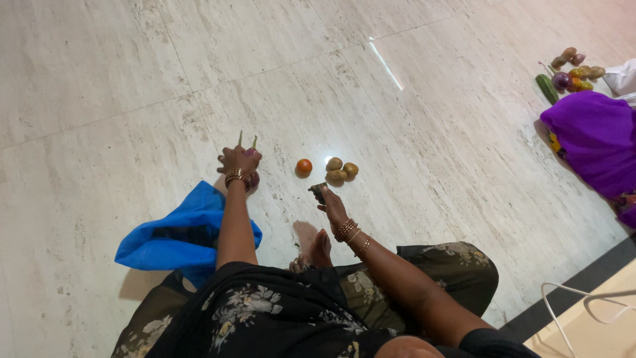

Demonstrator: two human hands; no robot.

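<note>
Head view: the person sits on the marble floor [119, 79]. The left hand [238, 160] is closed over small purple brinjals [252, 147], green stems poking out beyond it. The right hand [329, 201] pinches a small dark vegetable [318, 191] at its fingertips. Between the hands lies a tomato [304, 166]; 3 potatoes [340, 170] sit just beyond the right hand, sorted by kind. A blue bag [179, 232] lies beside the left forearm.

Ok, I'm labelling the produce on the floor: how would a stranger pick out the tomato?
Start at the blue bag on the pale marble floor, beside the seated person. Beyond it lies the left hand, and beside that a small round tomato. It is the only orange-red thing there; the potatoes next to it are brown.
</note>
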